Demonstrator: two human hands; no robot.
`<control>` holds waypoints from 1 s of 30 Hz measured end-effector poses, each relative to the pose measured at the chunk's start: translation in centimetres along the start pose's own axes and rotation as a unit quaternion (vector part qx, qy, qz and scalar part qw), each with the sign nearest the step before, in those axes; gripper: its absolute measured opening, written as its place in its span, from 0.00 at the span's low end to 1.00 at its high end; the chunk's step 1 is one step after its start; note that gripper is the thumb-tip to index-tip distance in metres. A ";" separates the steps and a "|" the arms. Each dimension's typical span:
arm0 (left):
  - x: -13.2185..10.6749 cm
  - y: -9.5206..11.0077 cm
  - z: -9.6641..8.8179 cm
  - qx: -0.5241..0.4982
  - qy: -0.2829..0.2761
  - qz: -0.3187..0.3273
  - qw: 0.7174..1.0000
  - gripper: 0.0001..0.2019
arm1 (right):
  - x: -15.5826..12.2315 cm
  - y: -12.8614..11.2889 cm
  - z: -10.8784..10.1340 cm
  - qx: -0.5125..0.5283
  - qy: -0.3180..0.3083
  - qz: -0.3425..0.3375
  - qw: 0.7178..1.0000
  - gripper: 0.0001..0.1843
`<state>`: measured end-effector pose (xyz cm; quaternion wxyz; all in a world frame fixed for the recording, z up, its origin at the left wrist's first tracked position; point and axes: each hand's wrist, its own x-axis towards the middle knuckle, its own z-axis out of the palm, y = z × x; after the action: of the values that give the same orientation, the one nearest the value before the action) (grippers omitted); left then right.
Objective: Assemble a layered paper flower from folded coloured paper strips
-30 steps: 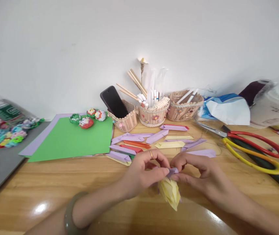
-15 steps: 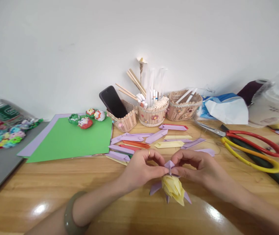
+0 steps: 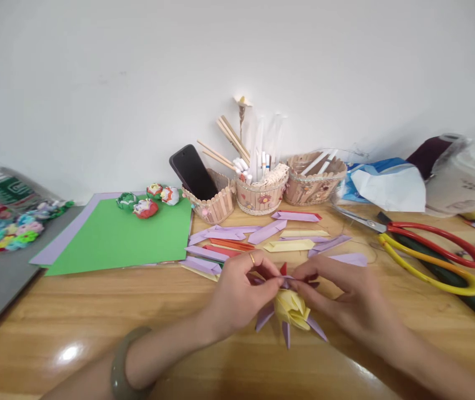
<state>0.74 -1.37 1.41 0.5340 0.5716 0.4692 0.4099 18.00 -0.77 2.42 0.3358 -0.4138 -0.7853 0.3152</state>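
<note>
Left hand (image 3: 243,289) and right hand (image 3: 341,289) pinching a purple-petalled paper flower (image 3: 290,308), folded strips (image 3: 289,245) beyond, scissors (image 3: 393,228) at right

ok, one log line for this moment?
left hand: pinching purple paper | right hand: pinching same paper | yellow-centred paper flower: purple petals splayed | scissors: right, unheld

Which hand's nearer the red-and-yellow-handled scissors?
Right. The right hand is at the paper flower, to the left of the scissors and closer to the wearer. The left hand, also at the flower, is farther left.
</note>
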 end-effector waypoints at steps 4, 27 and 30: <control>-0.1 -0.3 -0.1 0.044 0.035 0.078 0.995 0.02 | -0.1 0.2 0.0 -0.051 0.027 -0.071 0.996 0.04; 0.2 -0.4 -0.4 -0.039 -0.031 0.080 0.996 0.03 | 0.2 1.2 -0.8 -0.230 0.106 -0.261 0.931 0.11; 0.2 -0.4 -0.4 0.021 0.044 0.187 0.981 0.02 | 0.2 0.6 -1.1 -0.242 0.166 -0.237 0.926 0.09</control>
<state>0.34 -1.08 1.04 0.4147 0.6414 0.3858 0.5174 19.07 -0.08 2.66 0.4162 -0.3307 -0.8457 -0.0466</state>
